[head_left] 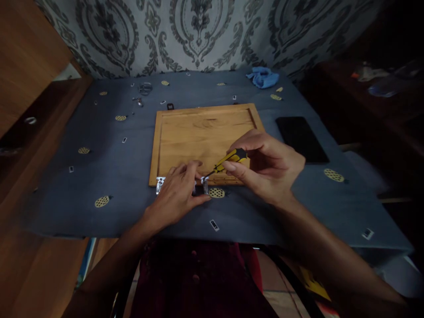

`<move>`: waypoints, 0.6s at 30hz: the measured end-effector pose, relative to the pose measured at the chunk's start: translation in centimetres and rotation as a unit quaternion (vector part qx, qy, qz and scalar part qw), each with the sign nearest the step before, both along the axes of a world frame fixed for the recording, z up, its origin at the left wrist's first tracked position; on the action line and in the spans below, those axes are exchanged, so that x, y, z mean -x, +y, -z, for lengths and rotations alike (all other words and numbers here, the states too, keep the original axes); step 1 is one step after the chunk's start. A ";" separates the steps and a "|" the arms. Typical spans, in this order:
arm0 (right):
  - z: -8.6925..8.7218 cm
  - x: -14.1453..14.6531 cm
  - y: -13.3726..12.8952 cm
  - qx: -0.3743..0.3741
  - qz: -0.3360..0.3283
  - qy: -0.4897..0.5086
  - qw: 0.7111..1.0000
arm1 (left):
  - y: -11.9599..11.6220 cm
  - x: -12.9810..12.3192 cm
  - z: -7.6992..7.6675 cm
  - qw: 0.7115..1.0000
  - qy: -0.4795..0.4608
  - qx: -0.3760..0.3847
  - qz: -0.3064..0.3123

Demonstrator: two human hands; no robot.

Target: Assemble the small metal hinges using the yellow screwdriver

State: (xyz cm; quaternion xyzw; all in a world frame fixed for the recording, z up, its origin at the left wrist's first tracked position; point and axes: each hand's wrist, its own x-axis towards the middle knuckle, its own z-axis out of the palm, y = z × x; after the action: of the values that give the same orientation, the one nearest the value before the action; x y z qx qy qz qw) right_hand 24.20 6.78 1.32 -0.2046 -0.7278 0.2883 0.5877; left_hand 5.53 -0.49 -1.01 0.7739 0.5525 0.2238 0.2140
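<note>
A wooden board point(205, 137) with a raised frame lies flat on the cloth-covered table. Along its near edge sits a shiny metal fitting point(159, 184), perhaps a handle, its two ends showing on either side of my left hand point(177, 187). That hand holds the fitting against the edge, fingers on top and thumb at the near side; its middle is hidden. Between thumb and fingers, my right hand point(265, 165) grips a small yellow and black screwdriver point(230, 160). The screwdriver slants down left, its tip at the fitting's right end.
The table carries a blue-grey patterned cloth point(109, 176). A dark flat tablet-like object point(302, 139) lies right of the board, and a crumpled blue cloth point(263, 77) behind it. Small metal pieces point(138, 102) and a clear packet point(145, 88) are at the back left. A patterned curtain point(198, 31) hangs behind.
</note>
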 end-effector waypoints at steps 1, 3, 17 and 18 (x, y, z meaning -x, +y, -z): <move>0.1 0.0 0.0 0.001 0.000 -0.003 1.000 | 0.0 0.0 0.0 1.000 0.000 -0.001 0.001; 0.0 -0.1 0.0 0.004 0.002 -0.009 1.000 | 0.0 0.0 0.0 1.000 0.001 -0.002 0.000; 0.2 -0.1 0.0 0.035 -0.007 -0.010 0.999 | 0.1 0.0 -0.1 1.000 0.008 -0.003 0.000; 0.2 -0.2 0.0 0.035 -0.010 -0.011 0.999 | 0.1 0.0 -0.1 1.000 0.008 -0.002 0.000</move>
State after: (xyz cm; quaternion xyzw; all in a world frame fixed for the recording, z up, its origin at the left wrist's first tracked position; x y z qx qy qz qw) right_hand 24.38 6.82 1.10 -0.2210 -0.7256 0.3174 0.5691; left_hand 5.55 -0.37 -0.92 0.7759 0.5541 0.2187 0.2076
